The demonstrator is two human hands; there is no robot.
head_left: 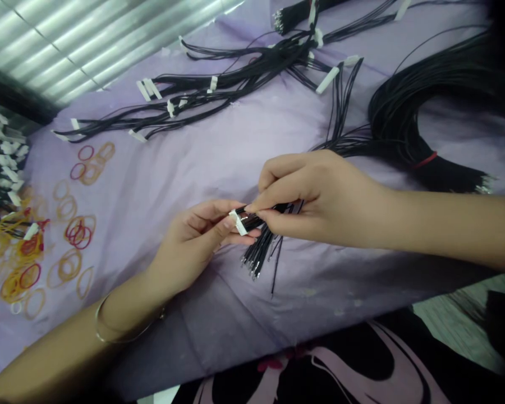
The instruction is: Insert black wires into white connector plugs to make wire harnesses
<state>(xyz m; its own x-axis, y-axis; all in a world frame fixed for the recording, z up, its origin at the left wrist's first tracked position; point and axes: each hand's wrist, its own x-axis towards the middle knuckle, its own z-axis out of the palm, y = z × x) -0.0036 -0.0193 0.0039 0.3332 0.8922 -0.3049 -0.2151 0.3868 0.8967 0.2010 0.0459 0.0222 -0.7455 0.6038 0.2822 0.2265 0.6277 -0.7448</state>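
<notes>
Lilac cloth [160, 168] spreads under and beyond both hands in soft folds, with a ribbed silvery panel [67, 50] past its far corner, ahead and left of the hands, and black-and-pink patterned fabric [303, 365] along the near side. Ahead and right of the right hand [320, 202] we note a heavy coil of black wire [398, 106] tied with a red rubber band [425, 160]. Straight ahead of the hands lie loose harnesses of black wire [219, 84] carrying white connectors. Left of the left hand [189, 244] are scattered orange and red rubber bands [71, 252], and beyond them a heap of small white connectors [0, 163]. Between the hands is a small bundle of black wires [273, 224], its metal-tipped ends [252, 264] fanning down toward the cloth. The left hand closes narrowly on a white connector [238, 222], and the right hand pinches the wires just beside it. We judge that pinch the weak point: a tug or twist between the hands could strain the wires at the connector. The splayed tips could also catch in the cloth folds, or on the thin bangle [105, 335] at the left wrist, and tangle the bundle.
</notes>
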